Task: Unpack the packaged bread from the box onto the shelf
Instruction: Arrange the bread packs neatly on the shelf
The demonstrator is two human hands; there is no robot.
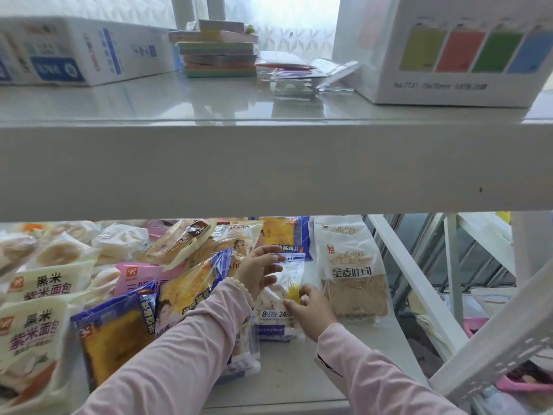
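Note:
On the lower shelf (302,372) lies a clear bread packet (288,280) with blue and white print and a yellow patch. My left hand (258,272) holds its upper left side between fingers and thumb. My right hand (312,313) pinches its right edge near the yellow patch. Both arms wear pink sleeves. Several other bread packets are piled to the left, among them blue ones (113,333) and white ones with black print (45,289). A whole-wheat toast packet (350,274) lies flat just to the right.
A thick white shelf beam (269,169) crosses the view above my hands. On the upper shelf stand a long white box (74,49), a stack of coloured notepads (218,52) and a white carton (449,49). White frame braces (419,295) slant at the right.

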